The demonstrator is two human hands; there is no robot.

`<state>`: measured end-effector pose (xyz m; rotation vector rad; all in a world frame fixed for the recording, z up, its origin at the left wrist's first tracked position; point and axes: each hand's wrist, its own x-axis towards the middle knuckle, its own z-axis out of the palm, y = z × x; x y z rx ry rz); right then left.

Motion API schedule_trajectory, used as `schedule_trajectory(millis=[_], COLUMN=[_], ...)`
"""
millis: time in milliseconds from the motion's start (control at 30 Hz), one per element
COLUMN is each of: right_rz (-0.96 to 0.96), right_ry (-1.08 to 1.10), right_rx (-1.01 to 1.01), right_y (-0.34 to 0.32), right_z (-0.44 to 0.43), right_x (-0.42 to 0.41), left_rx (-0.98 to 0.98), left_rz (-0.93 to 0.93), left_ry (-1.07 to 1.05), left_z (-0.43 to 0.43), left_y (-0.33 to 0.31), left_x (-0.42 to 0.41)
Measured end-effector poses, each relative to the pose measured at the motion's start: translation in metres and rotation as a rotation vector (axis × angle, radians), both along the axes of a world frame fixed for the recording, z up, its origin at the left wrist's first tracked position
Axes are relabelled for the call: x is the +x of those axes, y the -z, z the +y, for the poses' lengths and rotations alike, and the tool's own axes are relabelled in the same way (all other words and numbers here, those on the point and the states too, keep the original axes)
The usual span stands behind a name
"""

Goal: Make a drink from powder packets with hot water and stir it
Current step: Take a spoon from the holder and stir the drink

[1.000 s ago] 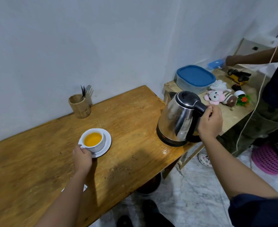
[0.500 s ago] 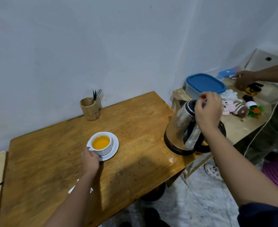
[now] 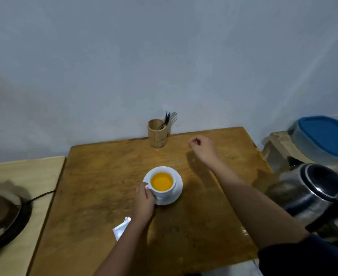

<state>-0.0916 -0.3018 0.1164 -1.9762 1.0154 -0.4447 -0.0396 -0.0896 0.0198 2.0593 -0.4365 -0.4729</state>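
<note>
At the far left a dark round base [image 3: 3, 220] with a cord lies on a pale side surface. On the wooden counter [image 3: 96, 186], a torn white packet [image 3: 121, 230] lies at seven o'clock from the cup [image 3: 162, 183]. The left hand [image 3: 144, 202] reaches up from the lower edge, its grip pinching the cup's handle; the cup holds orange liquid and sits on a saucer [image 3: 175, 195]. At twelve o'clock stands a wooden utensil holder [image 3: 157, 133]. The right hand [image 3: 203, 147] hovers at two o'clock, fingers loosely curled, empty, forearm stretched diagonally. The steel kettle [image 3: 311, 194] stands at three o'clock.
</note>
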Motion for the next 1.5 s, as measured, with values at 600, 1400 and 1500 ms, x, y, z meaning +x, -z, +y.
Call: schedule_trajectory(millis=[600, 1400, 1500], right_rz=[-0.181, -0.455, -0.423], right_ry=[0.376, 0.069, -0.169], right_rx=[0.484, -0.059, -0.238], right_y=[0.06, -0.022, -0.055], right_z=[-0.022, -0.02, -0.021], right_x=[0.146, 0.131, 0.119], left_rx=[-0.061, -0.024, 0.0], left_rz=[-0.056, 0.023, 0.03], left_ry=[0.04, 0.006, 0.001], left_z=[0.002, -0.003, -0.003], left_y=[0.015, 0.006, 0.002], left_x=[0.008, 0.002, 0.002])
